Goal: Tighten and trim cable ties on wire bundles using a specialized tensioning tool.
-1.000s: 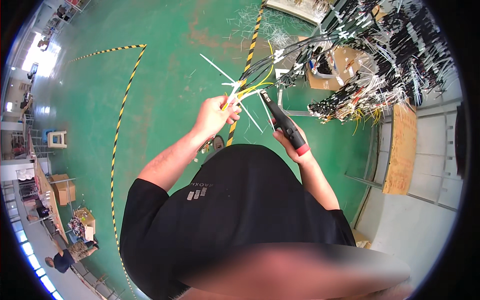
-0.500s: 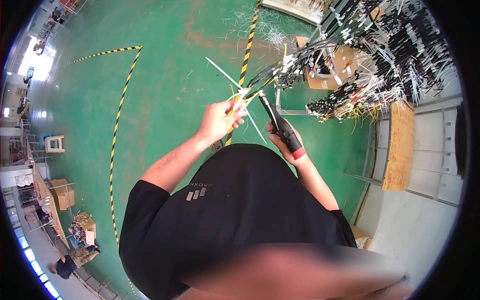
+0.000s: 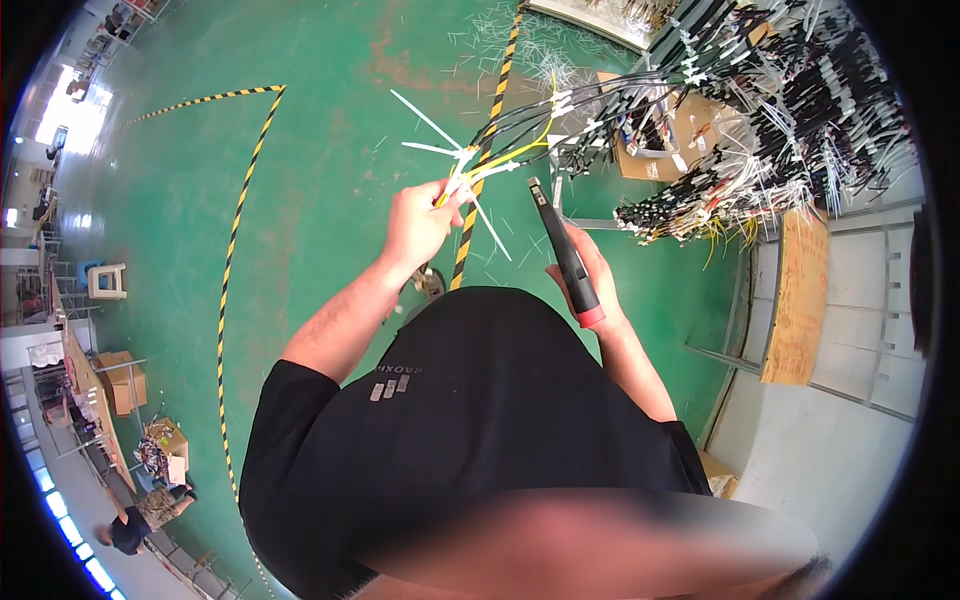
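My left hand (image 3: 418, 225) is closed around the near end of a wire harness (image 3: 515, 128) of black and yellow wires. Long white cable ties (image 3: 428, 120) stick out from the bundle just beyond my fingers, pointing several ways. In my right hand (image 3: 594, 268) is a black cable tie gun (image 3: 566, 248) with a metal nose and a red rear end. Its nose points away from me, to the right of the bundle and apart from it. My right palm and fingers partly hide the tool's handle.
A large mass of hanging wires (image 3: 790, 130) fills the far right, over a metal frame. Below it sits an open cardboard box (image 3: 645, 165). Cut tie ends (image 3: 540, 55) litter the green floor. A wooden board (image 3: 797, 300) stands right; a stool (image 3: 107, 281) and another person (image 3: 130, 530) are left.
My left hand has moved left and slightly away with the harness end. The cable tie gun's nose, close to the bundle before, is now apart from it, and the tool stands more upright in view.
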The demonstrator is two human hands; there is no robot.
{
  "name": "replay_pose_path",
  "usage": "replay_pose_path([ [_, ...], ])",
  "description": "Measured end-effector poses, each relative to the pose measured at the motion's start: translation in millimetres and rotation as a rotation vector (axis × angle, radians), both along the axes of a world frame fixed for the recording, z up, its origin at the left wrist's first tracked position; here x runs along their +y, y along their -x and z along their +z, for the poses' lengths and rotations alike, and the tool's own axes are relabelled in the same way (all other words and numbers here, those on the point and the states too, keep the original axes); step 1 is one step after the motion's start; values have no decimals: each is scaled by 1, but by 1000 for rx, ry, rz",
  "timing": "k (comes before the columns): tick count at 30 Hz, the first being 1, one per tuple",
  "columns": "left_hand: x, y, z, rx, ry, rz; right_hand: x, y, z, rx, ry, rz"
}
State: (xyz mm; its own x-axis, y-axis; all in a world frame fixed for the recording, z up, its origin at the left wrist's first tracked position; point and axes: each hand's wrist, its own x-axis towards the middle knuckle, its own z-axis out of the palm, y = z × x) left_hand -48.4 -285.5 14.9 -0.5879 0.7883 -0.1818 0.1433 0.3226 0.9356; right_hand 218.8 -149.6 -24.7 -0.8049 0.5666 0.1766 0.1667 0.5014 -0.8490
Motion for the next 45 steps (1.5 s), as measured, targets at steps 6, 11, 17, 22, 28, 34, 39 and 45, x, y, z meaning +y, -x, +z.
replay_pose_path([
  [6, -6, 2, 8, 272, -195, 51, -25, 21, 42, 71, 469, 154],
  [11, 5, -5, 4, 282, -160, 40, -23, 26, 53, 36, 559, 153],
  [17, 9, -9, 11, 272, -110, 43, -27, 30, 57, 23, 384, 193],
  [22, 7, -11, 8, 363, -171, -4, -32, 34, 63, -67, 231, 165],
  [28, 1, -14, 13, 545, -331, -61, -30, 32, 39, -25, 22, 25],
  [34, -2, 22, 19, -621, -249, -484, -18, 24, 13, 78, -21, 100],
  [39, 1, 16, 16, -793, -133, -332, -17, 20, 15, -16, -32, 139],
  [45, -1, 15, 9, -564, -110, -371, -18, 20, 22, 66, -3, 192],
])
